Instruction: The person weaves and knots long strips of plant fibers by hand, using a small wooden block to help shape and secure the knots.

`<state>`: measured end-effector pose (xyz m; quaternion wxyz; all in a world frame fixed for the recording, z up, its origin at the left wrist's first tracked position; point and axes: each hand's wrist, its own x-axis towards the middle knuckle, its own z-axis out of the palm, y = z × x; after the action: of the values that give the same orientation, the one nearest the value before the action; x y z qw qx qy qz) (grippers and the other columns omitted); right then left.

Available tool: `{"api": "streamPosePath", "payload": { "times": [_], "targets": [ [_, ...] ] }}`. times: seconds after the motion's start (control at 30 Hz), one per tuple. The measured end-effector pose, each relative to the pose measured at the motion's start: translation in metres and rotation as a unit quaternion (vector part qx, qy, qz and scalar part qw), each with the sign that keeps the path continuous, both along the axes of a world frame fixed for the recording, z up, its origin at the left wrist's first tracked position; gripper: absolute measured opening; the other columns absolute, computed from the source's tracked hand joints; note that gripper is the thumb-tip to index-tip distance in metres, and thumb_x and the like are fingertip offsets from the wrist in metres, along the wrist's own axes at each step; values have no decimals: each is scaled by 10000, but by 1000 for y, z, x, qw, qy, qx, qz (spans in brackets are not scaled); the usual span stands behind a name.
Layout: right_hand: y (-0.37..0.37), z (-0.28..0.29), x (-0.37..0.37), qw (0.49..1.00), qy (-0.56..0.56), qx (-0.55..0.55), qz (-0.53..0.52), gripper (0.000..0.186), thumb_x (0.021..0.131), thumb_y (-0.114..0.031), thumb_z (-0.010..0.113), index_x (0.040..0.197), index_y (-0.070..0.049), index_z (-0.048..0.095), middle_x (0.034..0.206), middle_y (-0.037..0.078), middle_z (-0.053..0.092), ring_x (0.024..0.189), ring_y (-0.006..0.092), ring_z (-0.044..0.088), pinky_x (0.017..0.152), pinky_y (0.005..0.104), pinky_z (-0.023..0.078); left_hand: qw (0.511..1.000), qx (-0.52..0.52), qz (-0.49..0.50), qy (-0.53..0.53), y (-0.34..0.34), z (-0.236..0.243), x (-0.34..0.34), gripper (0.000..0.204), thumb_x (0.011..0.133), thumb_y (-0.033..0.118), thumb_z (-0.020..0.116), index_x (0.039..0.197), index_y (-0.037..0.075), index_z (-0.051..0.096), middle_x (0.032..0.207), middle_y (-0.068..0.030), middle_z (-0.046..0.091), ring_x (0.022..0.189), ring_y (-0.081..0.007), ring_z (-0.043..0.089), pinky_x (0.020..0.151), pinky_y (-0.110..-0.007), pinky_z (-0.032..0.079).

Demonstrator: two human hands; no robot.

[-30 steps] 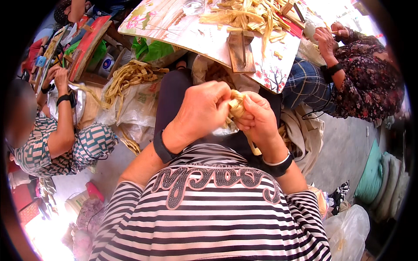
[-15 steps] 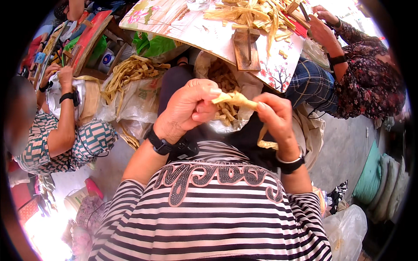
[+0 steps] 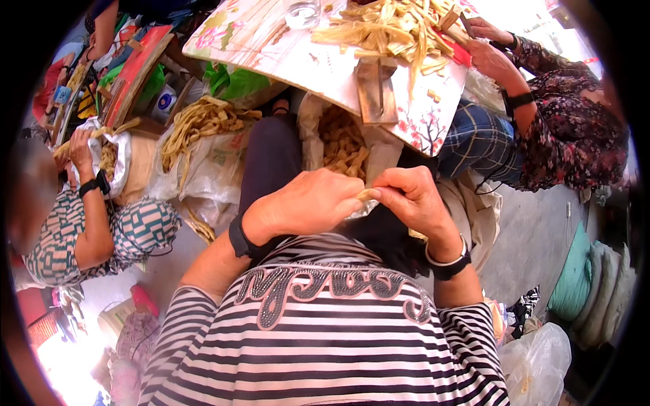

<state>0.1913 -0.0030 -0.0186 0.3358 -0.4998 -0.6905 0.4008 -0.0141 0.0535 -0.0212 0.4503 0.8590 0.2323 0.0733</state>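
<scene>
My left hand (image 3: 301,203) and my right hand (image 3: 414,199) meet in front of my lap. Between their fingertips a pale yellow, flat fibrous strip (image 3: 367,195) is pinched from both sides. Most of the strip is hidden by my fingers, and a loose bit shows below my right palm. Just beyond my hands, between my knees, an open whitish sack (image 3: 313,139) holds many short, folded or knotted yellow pieces (image 3: 340,139).
A flower-patterned table (image 3: 264,47) juts over my knees, bearing a strip pile (image 3: 386,34), a glass (image 3: 302,13) and a wooden block with a blade (image 3: 376,95). More strips (image 3: 200,125) lie on a plastic bag to the left. Co-workers (image 3: 88,216) sit on both sides.
Both hands have come lower and closer together, and the twisted piece stretched between them is now mostly covered by fingers. The person at left now holds up a long strip.
</scene>
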Motion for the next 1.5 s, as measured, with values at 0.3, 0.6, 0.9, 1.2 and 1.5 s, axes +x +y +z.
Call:
{"api": "streamPosePath", "payload": {
  "times": [0.3, 0.6, 0.9, 1.2, 1.5],
  "targets": [
    [66, -14, 44, 989, -80, 62, -112, 139, 813, -128, 580, 779, 0, 624, 589, 166, 556, 540, 258, 581, 520, 332, 437, 980, 108, 164, -29, 69, -13, 36, 161, 830, 230, 574, 883, 82, 609, 641, -132, 566, 600, -298, 570, 565, -375, 429],
    [121, -47, 49, 904, -351, 105, -219, 192, 775, -149, 534, 699, -2, 632, 693, 228, 600, 689, 382, 624, 653, 442, 493, 949, 154, 275, 21, 112, -38, 55, 216, 798, 276, 595, 905, 97, 649, 732, -148, 626, 703, -313, 608, 616, -371, 461],
    [45, -18, -12, 893, 367, -213, -152, 185, 866, -108, 448, 921, 12, 578, 647, -16, 507, 533, 62, 463, 440, 197, 324, 976, 157, 151, -19, 18, -10, 36, 266, 877, 325, 492, 871, 117, 657, 691, -142, 627, 603, -304, 620, 541, -411, 498],
    [16, -25, -39, 999, -48, 20, 13, 293, 848, -105, 571, 1120, 2, 548, 1022, 235, 581, 940, 399, 562, 796, 437, 470, 752, -317, 308, -489, 12, -37, 47, 337, 984, 382, 377, 842, 92, 473, 585, 33, 464, 494, -70, 435, 570, -230, 440],
    [8, 17, -52, 987, 118, 41, 105, 106, 918, -139, 485, 881, -45, 518, 643, 44, 414, 506, 198, 418, 424, 328, 363, 648, -334, 379, -570, 25, 22, 4, 372, 966, 440, 400, 782, 118, 414, 587, 64, 318, 484, -46, 313, 437, -194, 266]
  ]
}}
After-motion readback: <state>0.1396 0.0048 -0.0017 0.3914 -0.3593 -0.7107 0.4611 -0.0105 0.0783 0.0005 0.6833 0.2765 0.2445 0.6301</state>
